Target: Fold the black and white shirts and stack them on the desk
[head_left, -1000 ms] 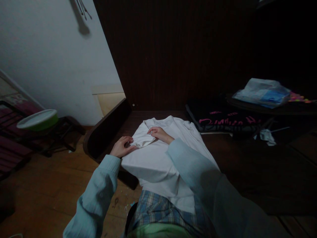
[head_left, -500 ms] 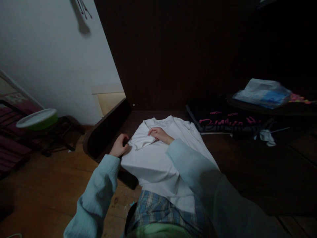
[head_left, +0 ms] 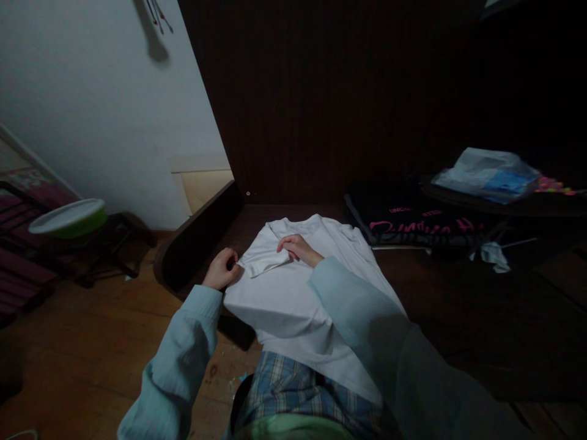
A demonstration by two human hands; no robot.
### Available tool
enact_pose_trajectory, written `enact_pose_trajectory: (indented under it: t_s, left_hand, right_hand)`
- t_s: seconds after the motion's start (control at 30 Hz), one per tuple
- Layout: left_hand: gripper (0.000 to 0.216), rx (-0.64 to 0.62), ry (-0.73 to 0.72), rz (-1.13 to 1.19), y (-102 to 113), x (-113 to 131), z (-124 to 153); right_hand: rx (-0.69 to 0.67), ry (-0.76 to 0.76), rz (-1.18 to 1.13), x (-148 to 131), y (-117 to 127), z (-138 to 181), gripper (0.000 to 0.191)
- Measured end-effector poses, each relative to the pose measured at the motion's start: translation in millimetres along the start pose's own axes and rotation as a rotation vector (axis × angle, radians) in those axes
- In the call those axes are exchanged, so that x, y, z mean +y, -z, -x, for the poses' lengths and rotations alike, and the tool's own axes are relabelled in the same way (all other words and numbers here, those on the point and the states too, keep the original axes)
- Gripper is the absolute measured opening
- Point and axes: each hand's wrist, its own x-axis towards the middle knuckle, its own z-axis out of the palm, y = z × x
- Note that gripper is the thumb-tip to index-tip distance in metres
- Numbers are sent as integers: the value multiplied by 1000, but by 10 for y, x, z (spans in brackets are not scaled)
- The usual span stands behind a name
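Note:
A white shirt lies spread over the dark wooden surface, its neckline at the far end and its lower part hanging over my lap. One sleeve is folded inward across the body of the shirt. My left hand pinches the shirt's left edge by the fold, thumb and fingers closed together. On the sleeve's inner end rests my right hand, its fingers curled and gripping the cloth there. The shirt's right side is partly hidden under my right forearm.
Folded black clothing with pink lettering lies to the right. Behind it sits a clear plastic package on a round dark stand. A raised wooden edge borders the left. A green basin with a pale lid rests on a stool.
My right hand has shifted very slightly to the right on the sleeve. The shirt's hanging lower edge has moved a little to the right; my left hand stays in place.

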Motion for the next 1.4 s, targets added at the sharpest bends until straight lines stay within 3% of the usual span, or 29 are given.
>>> enact_pose_trajectory:
  t_s: [0.2, 0.47, 0.63, 0.7, 0.8, 0.9, 1.0, 1.1, 1.2, 1.4]
  left_hand:
    - [10, -67, -33, 65, -3, -16, -2]
    - [19, -43, -34, 67, -56, -62, 9]
    - [23, -36, -5, 84, -51, -106, -5]
    - [23, -46, 6, 101, -39, -123, -8]
    - [24, -70, 27, 130, -33, -153, -10]
    - [28, -59, 54, 132, -40, -173, -12]
    - [29, -41, 66, 122, -42, -167, -14]
    - [30, -42, 73, 128, -38, -147, -14]
    - [29, -45, 83, 131, -37, -135, -13]
    - [30, -46, 102, 145, -42, -146, -16]
  right_hand:
    - [69, 82, 0, 80, 2, -45, 20]
    - [65, 21, 71, 14, -55, -8, 18]
    - [279, 198, 361, 29, -78, 8, 18]
    - [295, 254, 430, 16, -84, 17, 20]
    - [190, 382, 431, -48, -118, 32, 16]
    - [-29, 513, 378, -133, -198, 60, 20]
    - [-299, 557, 320, -165, -294, 95, 28]
    - [-477, 556, 359, -114, -355, 104, 30]
    - [-542, 546, 408, -18, -376, 80, 23]
    - [-472, 601, 424, 99, -412, 35, 23]
